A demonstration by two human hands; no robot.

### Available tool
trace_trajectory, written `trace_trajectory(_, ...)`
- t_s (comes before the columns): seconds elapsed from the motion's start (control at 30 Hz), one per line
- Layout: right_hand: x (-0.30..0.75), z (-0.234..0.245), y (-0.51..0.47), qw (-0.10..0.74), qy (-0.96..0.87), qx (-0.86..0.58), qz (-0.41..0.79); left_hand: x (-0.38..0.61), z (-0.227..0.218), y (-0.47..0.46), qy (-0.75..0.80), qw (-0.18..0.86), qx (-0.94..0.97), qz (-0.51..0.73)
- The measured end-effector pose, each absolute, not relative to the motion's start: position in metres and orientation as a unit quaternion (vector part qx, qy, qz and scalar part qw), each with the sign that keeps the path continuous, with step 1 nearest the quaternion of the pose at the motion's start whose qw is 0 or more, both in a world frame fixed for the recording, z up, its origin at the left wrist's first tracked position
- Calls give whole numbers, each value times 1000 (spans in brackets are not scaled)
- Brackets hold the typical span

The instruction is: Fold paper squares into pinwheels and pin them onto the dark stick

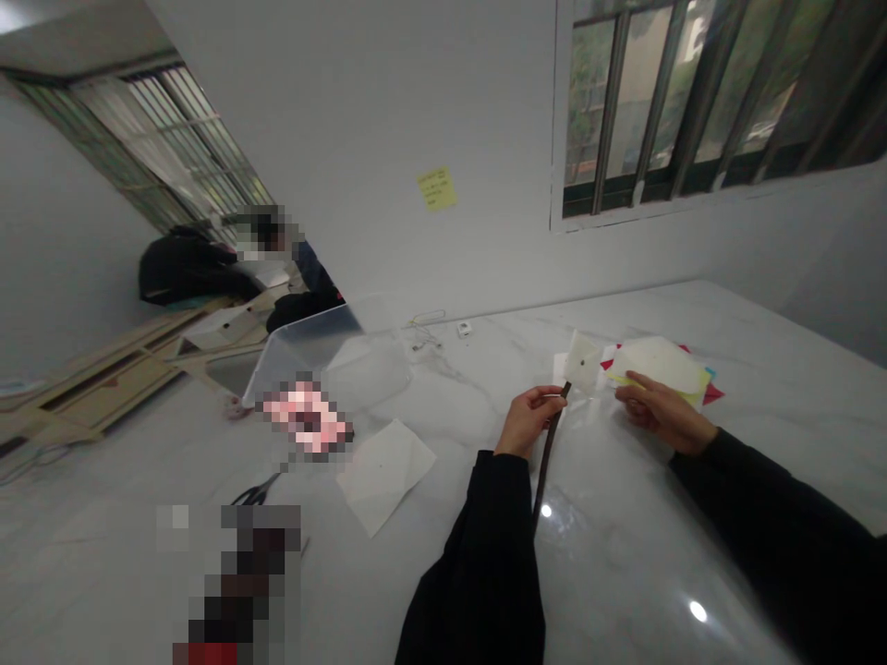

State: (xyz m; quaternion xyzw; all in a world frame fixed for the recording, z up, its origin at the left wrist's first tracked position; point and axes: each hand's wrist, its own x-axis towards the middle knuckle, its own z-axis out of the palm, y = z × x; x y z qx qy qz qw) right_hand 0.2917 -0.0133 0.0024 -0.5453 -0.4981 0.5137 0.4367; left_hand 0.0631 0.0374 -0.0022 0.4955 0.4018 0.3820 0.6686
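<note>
My left hand (528,420) grips a narrow dark brown strap (547,459), which hangs down toward the marble table (624,563). The strap's upper tip sits just below a small white square card (582,362) with a dark hole in it. My right hand (663,414) pinches a white sheet (658,363) lying over yellow, red and teal sheets (712,394). The lower part of the stack is hidden behind my fingers. My two hands are a short way apart, with the card between them.
A transparent plastic box (315,356) stands at the table's far left. Nearby lie a folded white paper (384,476), black-handled scissors (256,492) and two pixelated objects (305,417). A co-worker (311,268) sits beyond, beside a black bag (187,270).
</note>
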Motion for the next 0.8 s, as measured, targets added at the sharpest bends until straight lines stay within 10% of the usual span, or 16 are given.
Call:
trace_trajectory(0.17, 256, 22, -49, -18, -582, -171, 795, 64, -2, 35, 426, 656, 492, 381)
trace_trajectory(0.23, 248, 22, -55, -52, -588, -158, 791, 64, -3, 35, 431, 657, 489, 380)
trace_trajectory(0.53, 281, -6, -12, 505, -414, -560, 511, 63, -4, 37, 423, 662, 491, 378)
trace_trajectory(0.8, 303, -6, 4, 642, -309, -589, 381, 63, 3, 37, 411, 659, 503, 378)
